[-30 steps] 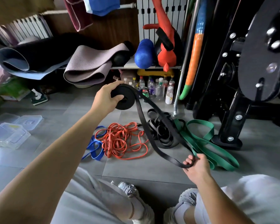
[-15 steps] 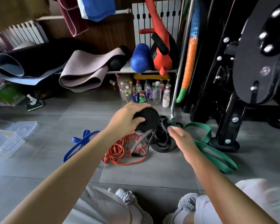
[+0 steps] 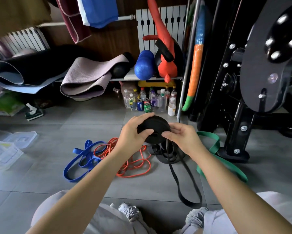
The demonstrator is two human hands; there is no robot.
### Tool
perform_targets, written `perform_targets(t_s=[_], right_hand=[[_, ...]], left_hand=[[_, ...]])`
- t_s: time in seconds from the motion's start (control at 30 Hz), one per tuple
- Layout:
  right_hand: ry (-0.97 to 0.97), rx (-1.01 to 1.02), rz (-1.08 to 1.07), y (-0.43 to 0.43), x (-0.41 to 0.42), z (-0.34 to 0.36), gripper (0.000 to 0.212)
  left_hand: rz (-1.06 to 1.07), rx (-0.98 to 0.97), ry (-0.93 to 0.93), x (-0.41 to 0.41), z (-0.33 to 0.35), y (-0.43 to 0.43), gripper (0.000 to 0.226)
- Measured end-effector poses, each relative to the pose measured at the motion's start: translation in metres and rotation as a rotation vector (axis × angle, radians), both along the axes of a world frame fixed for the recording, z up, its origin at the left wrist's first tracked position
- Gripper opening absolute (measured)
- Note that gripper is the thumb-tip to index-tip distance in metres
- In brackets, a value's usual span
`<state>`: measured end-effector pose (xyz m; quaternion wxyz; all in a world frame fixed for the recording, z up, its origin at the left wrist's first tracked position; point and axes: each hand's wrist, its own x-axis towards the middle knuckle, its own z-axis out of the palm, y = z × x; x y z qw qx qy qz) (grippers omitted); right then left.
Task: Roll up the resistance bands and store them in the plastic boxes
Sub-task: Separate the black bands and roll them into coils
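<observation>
Grey floor tiles [image 3: 40, 188] run from where I sit to a dark wood-panelled wall [image 3: 114, 43], which bears a white radiator [image 3: 147, 27] and in front of which hang a maroon towel [image 3: 71, 19] and a blue cloth [image 3: 99, 12]. A low shelf [image 3: 118, 79] along that wall carries a rolled dark mat [image 3: 32, 68], a folded mauve mat [image 3: 87, 76], a blue foam roller [image 3: 144, 65] and a red padded shape [image 3: 165, 65], with bottles and cans [image 3: 160, 102] clustered on the floor beneath its right end. To my right stands a black steel exercise machine [image 3: 239, 125], its round plate [image 3: 266, 65] catching bright spots of light, with an orange-and-blue pole [image 3: 195, 65] leaning just beside it.
</observation>
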<state>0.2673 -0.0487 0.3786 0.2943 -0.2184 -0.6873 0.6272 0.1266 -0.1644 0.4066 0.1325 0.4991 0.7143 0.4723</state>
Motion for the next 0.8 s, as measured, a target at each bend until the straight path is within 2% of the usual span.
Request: perform_targets(t_s=[0.1,0.2,0.3,0.47,0.53,0.67,0.73,0.8], right_hand=[[0.016,-0.032,0.005,0.002,0.009,0.003,0.028],[-0.016,-0.008,0.003,0.008,0.018,0.004,0.032],[-0.024,0.004,0.013,0.010,0.026,0.004,0.035],[-0.052,0.040,0.025,0.009,0.026,0.004,0.033],[-0.078,0.064,0.033,0.009,0.022,0.005,0.031],[-0.105,0.079,0.065,0.005,0.013,0.009,0.031],[-0.140,0.148,0.090,0.003,0.010,0.013,0.032],[-0.151,0.157,0.103,0.003,0.010,0.015,0.033]], left_hand=[[0.001,0.076,-0.193,0.011,-0.004,-0.001,0.054],[-0.085,0.030,-0.269,0.016,-0.005,-0.003,0.047],[-0.122,-0.036,-0.205,0.014,0.005,-0.004,0.024],[-0.142,-0.129,-0.167,0.006,0.013,-0.004,0.017],[-0.136,-0.225,-0.022,0.004,0.020,-0.006,0.016],[-0.146,-0.325,0.399,0.008,0.029,-0.005,0.050],[-0.170,-0.313,0.476,0.010,0.029,-0.003,0.047],[-0.191,-0.288,0.421,0.008,0.026,-0.002,0.041]])
